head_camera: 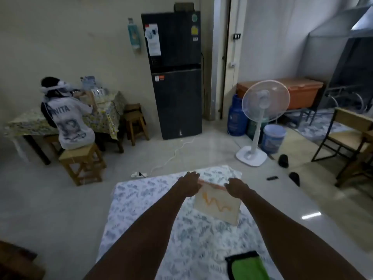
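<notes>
A cream cloth (219, 205) with an orange squiggle and an orange top edge lies on a white sheet with blue-grey print (153, 211) spread on the floor. My left hand (189, 183) holds the cloth's far left corner. At the far right corner, my right hand (237, 188) grips the orange edge. Between the two hands that edge is lifted a little and pulled taut, while the near part of the cloth rests on the sheet. Both arms reach forward over the sheet.
A green item with black trim (248, 267) lies on the sheet's near end. Beyond it are a power strip (138, 174), a white standing fan (260, 122), a black fridge (175, 77), a blue bucket (272, 138), a chair (347, 136), and a seated person (68, 118) at a table.
</notes>
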Action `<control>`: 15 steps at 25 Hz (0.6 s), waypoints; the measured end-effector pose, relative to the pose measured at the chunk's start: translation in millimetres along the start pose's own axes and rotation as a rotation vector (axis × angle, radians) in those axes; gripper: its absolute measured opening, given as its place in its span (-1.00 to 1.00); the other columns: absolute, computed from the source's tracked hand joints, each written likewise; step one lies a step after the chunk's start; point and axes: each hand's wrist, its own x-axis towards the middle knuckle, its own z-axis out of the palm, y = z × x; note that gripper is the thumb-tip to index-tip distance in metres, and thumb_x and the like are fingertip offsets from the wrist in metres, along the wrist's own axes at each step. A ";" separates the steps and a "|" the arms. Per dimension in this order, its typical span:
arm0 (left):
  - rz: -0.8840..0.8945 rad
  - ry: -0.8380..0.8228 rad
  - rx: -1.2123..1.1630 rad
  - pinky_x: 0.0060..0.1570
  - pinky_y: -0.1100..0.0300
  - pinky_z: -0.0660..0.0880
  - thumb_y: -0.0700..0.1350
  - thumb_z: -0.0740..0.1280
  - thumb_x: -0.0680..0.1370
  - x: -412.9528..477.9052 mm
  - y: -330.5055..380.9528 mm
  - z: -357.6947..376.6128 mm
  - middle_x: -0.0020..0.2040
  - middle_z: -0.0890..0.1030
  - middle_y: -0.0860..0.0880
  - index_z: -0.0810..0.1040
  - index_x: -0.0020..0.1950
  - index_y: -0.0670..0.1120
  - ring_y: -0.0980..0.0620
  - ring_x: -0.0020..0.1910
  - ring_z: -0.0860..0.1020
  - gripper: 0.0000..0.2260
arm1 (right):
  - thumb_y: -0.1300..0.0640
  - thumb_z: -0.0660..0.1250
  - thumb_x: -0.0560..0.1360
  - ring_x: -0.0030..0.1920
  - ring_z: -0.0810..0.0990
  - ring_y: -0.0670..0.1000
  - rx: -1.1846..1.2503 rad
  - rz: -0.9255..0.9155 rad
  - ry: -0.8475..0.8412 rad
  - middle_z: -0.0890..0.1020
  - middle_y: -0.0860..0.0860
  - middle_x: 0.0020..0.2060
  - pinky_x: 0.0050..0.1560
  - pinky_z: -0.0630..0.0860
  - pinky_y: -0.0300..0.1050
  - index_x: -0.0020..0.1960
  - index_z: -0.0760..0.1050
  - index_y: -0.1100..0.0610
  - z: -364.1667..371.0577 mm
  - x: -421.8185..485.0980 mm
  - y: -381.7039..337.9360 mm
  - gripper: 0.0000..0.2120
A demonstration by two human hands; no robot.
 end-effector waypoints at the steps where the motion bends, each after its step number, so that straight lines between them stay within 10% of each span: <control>1: 0.004 -0.047 -0.008 0.57 -0.02 0.06 -0.01 0.07 0.69 -6.0 -1.4 16.5 0.63 0.08 -0.14 0.08 0.60 -0.19 -0.10 0.61 0.07 -0.49 | 0.14 0.07 0.66 0.37 0.45 0.18 -0.006 0.005 -0.042 0.47 0.25 0.36 0.36 0.38 -0.02 0.40 0.33 0.26 9.4 -9.4 8.0 -0.64; 7: -0.103 0.025 -0.230 0.55 0.21 -0.05 -0.16 -0.01 0.71 -62.4 -40.7 91.3 0.63 0.01 -0.18 -0.01 0.59 -0.23 -0.05 0.62 0.03 -0.54 | 0.20 0.14 0.66 0.04 0.62 0.20 0.236 -0.146 0.067 0.65 0.25 0.05 -0.06 0.42 -0.09 0.19 0.51 0.26 43.0 -48.3 20.5 -0.77; 15: -0.553 -0.073 -1.205 -0.03 0.12 0.56 0.01 0.11 0.69 -165.6 -73.6 154.0 0.21 0.54 -0.15 0.46 0.30 -0.15 -0.04 0.05 0.53 -0.68 | 0.17 0.23 0.62 -0.09 0.57 0.12 0.799 0.023 -0.318 0.60 0.17 -0.03 -0.14 0.52 -0.03 0.10 0.57 0.24 91.9 -72.4 4.1 -0.81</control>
